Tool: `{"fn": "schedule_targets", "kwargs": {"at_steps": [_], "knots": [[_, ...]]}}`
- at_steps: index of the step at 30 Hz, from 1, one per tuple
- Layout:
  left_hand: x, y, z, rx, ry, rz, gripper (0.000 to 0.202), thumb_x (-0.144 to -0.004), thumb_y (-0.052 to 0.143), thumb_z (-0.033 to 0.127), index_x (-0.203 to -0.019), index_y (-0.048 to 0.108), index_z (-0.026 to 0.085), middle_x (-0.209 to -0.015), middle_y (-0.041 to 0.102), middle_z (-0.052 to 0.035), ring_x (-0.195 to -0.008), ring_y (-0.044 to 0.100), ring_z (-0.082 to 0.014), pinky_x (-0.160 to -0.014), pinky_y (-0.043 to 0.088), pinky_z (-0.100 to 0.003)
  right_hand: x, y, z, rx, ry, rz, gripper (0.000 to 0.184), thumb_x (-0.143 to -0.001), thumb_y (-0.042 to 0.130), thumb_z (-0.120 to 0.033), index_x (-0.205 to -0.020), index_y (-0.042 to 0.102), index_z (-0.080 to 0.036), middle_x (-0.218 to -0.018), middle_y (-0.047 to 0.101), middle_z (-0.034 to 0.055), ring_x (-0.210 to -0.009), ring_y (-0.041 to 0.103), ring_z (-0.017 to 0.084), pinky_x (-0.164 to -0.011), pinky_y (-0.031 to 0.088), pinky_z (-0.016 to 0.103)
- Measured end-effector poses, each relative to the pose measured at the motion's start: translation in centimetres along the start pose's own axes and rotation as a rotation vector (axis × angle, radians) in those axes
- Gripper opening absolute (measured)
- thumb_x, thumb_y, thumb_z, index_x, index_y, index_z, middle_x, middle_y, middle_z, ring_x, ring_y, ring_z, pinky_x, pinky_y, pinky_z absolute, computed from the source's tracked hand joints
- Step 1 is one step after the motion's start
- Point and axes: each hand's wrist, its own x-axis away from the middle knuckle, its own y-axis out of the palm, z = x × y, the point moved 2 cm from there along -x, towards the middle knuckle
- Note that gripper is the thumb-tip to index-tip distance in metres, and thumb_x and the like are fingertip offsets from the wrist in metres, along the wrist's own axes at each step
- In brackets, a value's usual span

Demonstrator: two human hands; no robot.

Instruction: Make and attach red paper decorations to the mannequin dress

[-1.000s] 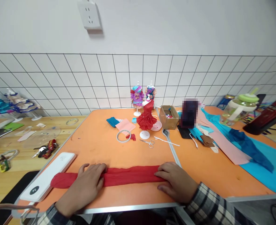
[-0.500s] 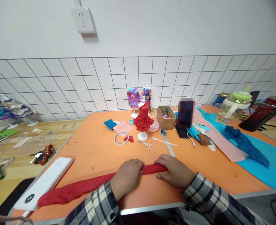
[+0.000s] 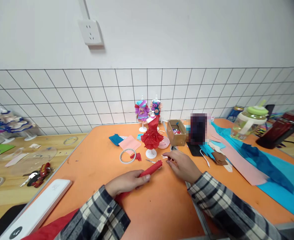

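Note:
My left hand is closed around a long red fabric strip, lifting its rolled end off the orange table. The rest of the strip trails back under my left sleeve to the near left edge. My right hand lies just right of that end, fingers bent together at the tip of a thin white strip. What they pinch, if anything, is hidden. Small scissors lie partly under the red end. A small mannequin in a red dress stands just beyond.
A tape ring, pink and blue fabric scraps, a cardboard box and two dressed mini mannequins stand further back. Blue and pink fabric covers the right. A white flat device lies near left. A bottle stands far right.
My left hand slid right along the red strip, gripped it and lifted its right end. My right hand let go of the strip and moved forward toward the scissors and white strip.

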Motion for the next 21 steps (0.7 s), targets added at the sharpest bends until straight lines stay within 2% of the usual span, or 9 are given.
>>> {"fn": "schedule_targets", "kwargs": {"at_steps": [2,4,6,9,13,16,19,21], "knots": [[0.6,-0.8,-0.6,0.209,0.024,0.010,0.054,-0.090,0.040,0.064,-0.086,0.066,0.016,-0.074,0.064,-0.0053,-0.073,0.058,-0.0195,-0.077,0.046,-0.034,-0.6,1.4,0.7,-0.004,0.070,-0.069,0.031,-0.098,0.040,-0.020,-0.118,0.063,-0.015,-0.107,0.066,0.0109,-0.102,0.058,0.021,-0.089,0.044,0.034],[0.7,-1.3,-1.1,0.336,0.069,0.037,0.048,-0.090,0.046,0.060,-0.083,0.065,0.015,-0.083,0.068,-0.0083,-0.081,0.061,-0.0210,-0.084,0.046,-0.036,-1.3,3.0,0.5,0.062,0.068,-0.190,0.031,-0.100,0.038,-0.021,-0.115,0.064,-0.017,-0.106,0.066,0.0102,-0.104,0.058,0.021,-0.090,0.044,0.034],[0.3,-1.4,-1.6,0.334,0.117,0.104,0.044,-0.087,0.054,0.057,-0.083,0.064,0.015,-0.085,0.069,-0.0086,-0.083,0.062,-0.0211,-0.085,0.046,-0.035,-2.0,4.3,-0.1,0.163,0.068,-0.310,0.028,-0.099,0.040,-0.022,-0.113,0.063,-0.017,-0.104,0.065,0.0099,-0.103,0.058,0.022,-0.086,0.045,0.033],[-0.9,-1.3,-2.6,0.224,0.129,0.237,0.043,-0.086,0.053,0.057,-0.081,0.062,0.015,-0.076,0.068,-0.0057,-0.073,0.060,-0.0189,-0.075,0.047,-0.032,-2.6,5.5,-1.5,0.265,0.107,-0.408,0.022,-0.095,0.044,-0.014,-0.104,0.064,-0.015,-0.100,0.065,0.0108,-0.097,0.061,0.023,-0.077,0.046,0.030],[-1.2,-1.0,-3.3,-0.070,0.059,0.355,0.030,-0.088,0.049,0.042,-0.073,0.057,0.018,-0.068,0.062,-0.0025,-0.066,0.056,-0.0175,-0.063,0.041,-0.027,-2.2,6.2,-2.7,0.303,0.164,-0.457,0.027,-0.084,0.045,0.001,-0.097,0.065,-0.011,-0.097,0.065,0.0133,-0.087,0.066,0.023,-0.066,0.045,0.028],[-0.4,-0.9,-2.8,-0.284,0.009,0.436,0.024,-0.089,0.044,0.032,-0.073,0.055,0.019,-0.070,0.060,-0.0016,-0.068,0.054,-0.0178,-0.065,0.038,-0.028,-1.6,6.2,-2.7,0.323,0.267,-0.468,0.027,-0.086,0.044,-0.002,-0.103,0.062,-0.013,-0.100,0.065,0.0130,-0.083,0.068,0.022,-0.060,0.043,0.027],[-0.1,-0.8,-2.4,-0.183,-0.017,0.398,0.034,-0.094,0.036,0.042,-0.077,0.054,0.019,-0.069,0.058,-0.0009,-0.066,0.053,-0.0175,-0.065,0.039,-0.029,-1.2,5.8,-2.0,0.260,0.376,-0.430,0.024,-0.092,0.040,-0.010,-0.104,0.060,-0.015,-0.099,0.066,0.0116,-0.082,0.068,0.023,-0.061,0.044,0.028],[-0.4,-0.7,-2.6,-0.034,-0.017,0.358,0.041,-0.091,0.038,0.052,-0.073,0.054,0.019,-0.067,0.057,-0.0005,-0.064,0.052,-0.0168,-0.064,0.040,-0.029,-0.9,5.6,-1.4,0.125,0.381,-0.364,0.019,-0.090,0.043,-0.012,-0.099,0.060,-0.017,-0.093,0.066,0.0085,-0.086,0.066,0.022,-0.068,0.046,0.030]]}}
